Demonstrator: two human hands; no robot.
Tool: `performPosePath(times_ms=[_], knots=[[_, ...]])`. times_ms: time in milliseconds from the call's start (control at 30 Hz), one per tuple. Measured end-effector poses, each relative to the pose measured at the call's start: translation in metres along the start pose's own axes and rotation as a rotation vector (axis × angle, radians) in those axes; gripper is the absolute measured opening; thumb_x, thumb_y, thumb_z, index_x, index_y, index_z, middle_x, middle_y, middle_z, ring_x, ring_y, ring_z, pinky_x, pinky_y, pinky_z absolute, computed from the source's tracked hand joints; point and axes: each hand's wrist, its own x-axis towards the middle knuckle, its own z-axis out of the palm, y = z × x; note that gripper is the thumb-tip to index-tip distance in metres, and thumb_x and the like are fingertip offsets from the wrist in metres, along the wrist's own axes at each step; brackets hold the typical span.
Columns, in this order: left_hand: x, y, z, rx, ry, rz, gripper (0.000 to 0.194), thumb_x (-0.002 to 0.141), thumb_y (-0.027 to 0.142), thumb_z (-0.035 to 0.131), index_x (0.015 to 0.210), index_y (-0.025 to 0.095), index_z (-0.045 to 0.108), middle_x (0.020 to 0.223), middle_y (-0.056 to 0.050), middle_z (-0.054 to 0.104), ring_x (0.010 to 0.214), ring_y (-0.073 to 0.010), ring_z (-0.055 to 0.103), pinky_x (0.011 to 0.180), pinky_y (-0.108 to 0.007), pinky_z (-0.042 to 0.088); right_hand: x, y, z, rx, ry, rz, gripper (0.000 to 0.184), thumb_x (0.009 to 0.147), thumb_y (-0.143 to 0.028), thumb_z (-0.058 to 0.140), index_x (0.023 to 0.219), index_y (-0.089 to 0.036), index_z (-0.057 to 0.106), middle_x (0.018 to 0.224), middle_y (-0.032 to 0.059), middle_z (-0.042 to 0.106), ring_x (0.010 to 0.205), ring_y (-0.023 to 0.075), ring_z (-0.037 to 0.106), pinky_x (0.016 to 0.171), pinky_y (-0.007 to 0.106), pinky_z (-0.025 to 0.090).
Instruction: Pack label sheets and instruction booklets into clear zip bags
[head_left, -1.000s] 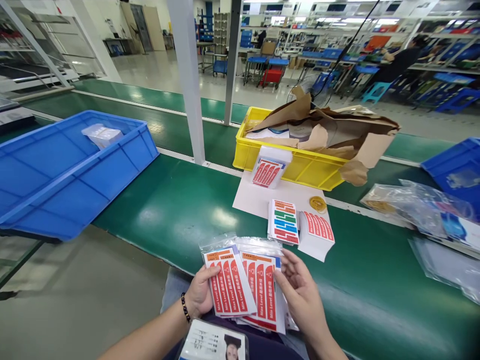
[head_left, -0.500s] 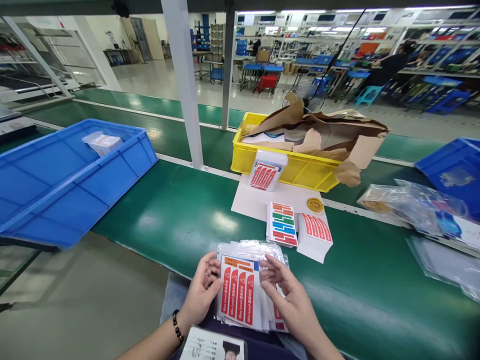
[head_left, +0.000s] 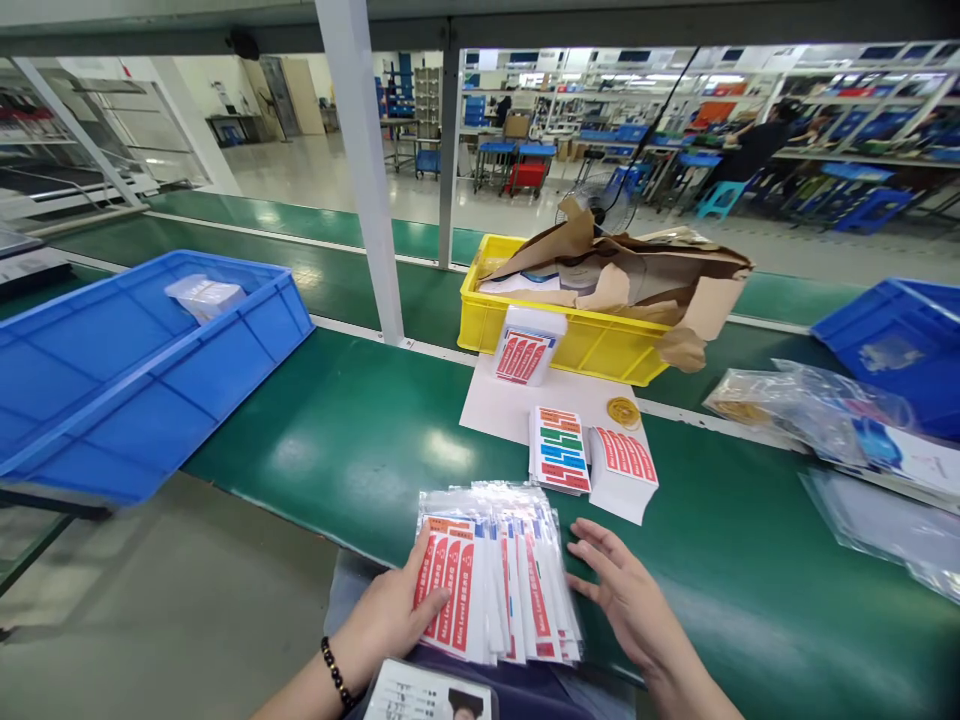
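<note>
My left hand point(head_left: 394, 620) grips the left side of a fanned stack of clear bags with red-and-white sticker sheets point(head_left: 499, 570), held over the near edge of the green belt point(head_left: 360, 430), thumb on the top sheet. To the right of the stack my right hand point(head_left: 626, 595) is open with spread fingers, its fingertips close to the stack's edge. Just beyond lie a pile of coloured sticker sheets point(head_left: 559, 448) and a pile of red sticker sheets point(head_left: 626, 458) on a white sheet.
A yellow crate point(head_left: 570, 335) with brown paper stands behind, a sticker pack point(head_left: 525, 350) leaning on it. A roll of tape point(head_left: 622, 410) lies nearby. Blue bins sit at left point(head_left: 112, 370) and far right point(head_left: 900, 340). Plastic bags point(head_left: 832, 415) lie at right.
The two bags I held apart have come together into one fanned stack. My right hand has let go and moved right, fingers spread. The view has tilted slightly.
</note>
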Motion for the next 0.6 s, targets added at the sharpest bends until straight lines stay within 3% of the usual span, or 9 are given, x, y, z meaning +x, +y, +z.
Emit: performPosePath(times_ms=[67, 167, 267, 333, 467, 533, 600], knots=[[0.002, -0.002, 0.01, -0.237, -0.016, 0.041, 0.075, 0.076, 0.049, 0.042, 0.135, 0.021, 0.005, 0.107, -0.009, 0.06, 0.094, -0.0247, 0.056, 0.081, -0.034, 0.04, -0.001, 0.002, 0.017, 0.055, -0.063, 0.045, 0.038, 0.067, -0.037, 0.065, 0.101, -0.024, 0.054, 0.116, 0.0064, 0.052, 0.101, 0.0257, 0.052, 0.067, 0.035, 0.05], [0.005, -0.004, 0.025, -0.701, -0.042, 0.123, 0.08, 0.075, 0.045, 0.048, 0.135, 0.023, -0.001, 0.125, -0.007, 0.047, 0.109, -0.0213, 0.048, 0.091, -0.035, 0.036, -0.006, 0.01, 0.048, 0.125, -0.26, 0.081, 0.038, 0.072, -0.038, 0.06, 0.103, -0.019, 0.052, 0.102, 0.0083, 0.061, 0.09, 0.0247, 0.059, 0.073, 0.038, 0.049], [0.006, -0.005, 0.036, -1.088, -0.094, 0.174, 0.087, 0.073, 0.042, 0.054, 0.134, 0.025, -0.005, 0.133, -0.007, 0.035, 0.117, -0.0219, 0.04, 0.096, -0.037, 0.033, -0.014, 0.02, 0.078, 0.08, -0.334, -0.008, 0.044, 0.069, -0.039, 0.062, 0.104, -0.016, 0.047, 0.097, 0.009, 0.064, 0.091, 0.0255, 0.059, 0.081, 0.041, 0.045], [0.003, -0.003, 0.039, -1.204, -0.082, 0.199, 0.091, 0.07, 0.043, 0.058, 0.134, 0.026, -0.004, 0.136, -0.009, 0.031, 0.12, -0.0237, 0.036, 0.098, -0.039, 0.031, -0.021, 0.025, 0.091, -0.013, -0.331, -0.121, 0.054, 0.064, -0.038, 0.067, 0.107, -0.016, 0.043, 0.099, 0.0092, 0.062, 0.092, 0.0255, 0.058, 0.084, 0.041, 0.043], [-0.007, 0.006, 0.035, -1.124, 0.054, 0.306, 0.093, 0.068, 0.043, 0.059, 0.135, 0.024, -0.003, 0.137, -0.011, 0.028, 0.121, -0.0252, 0.034, 0.1, -0.039, 0.028, -0.03, 0.018, 0.096, -0.138, -0.411, -0.324, 0.08, 0.06, -0.041, 0.069, 0.123, -0.017, 0.027, 0.109, 0.0113, 0.057, 0.095, 0.0255, 0.056, 0.085, 0.041, 0.042], [-0.008, 0.01, 0.028, -0.956, 0.163, 0.382, 0.093, 0.071, 0.04, 0.058, 0.134, 0.024, -0.008, 0.137, -0.011, 0.026, 0.121, -0.0249, 0.033, 0.101, -0.039, 0.026, -0.03, 0.009, 0.09, -0.208, -0.407, -0.459, 0.096, 0.054, -0.041, 0.073, 0.129, -0.017, 0.018, 0.115, 0.0131, 0.053, 0.102, 0.0272, 0.052, 0.089, 0.041, 0.039], [-0.003, 0.014, 0.02, -0.74, 0.305, 0.424, 0.094, 0.073, 0.036, 0.056, 0.132, 0.023, -0.016, 0.135, -0.012, 0.03, 0.122, -0.0247, 0.032, 0.102, -0.042, 0.022, -0.025, 0.0, 0.081, -0.29, -0.342, -0.602, 0.102, 0.047, -0.039, 0.077, 0.129, -0.016, 0.021, 0.115, 0.0135, 0.052, 0.104, 0.0295, 0.05, 0.091, 0.041, 0.037]])
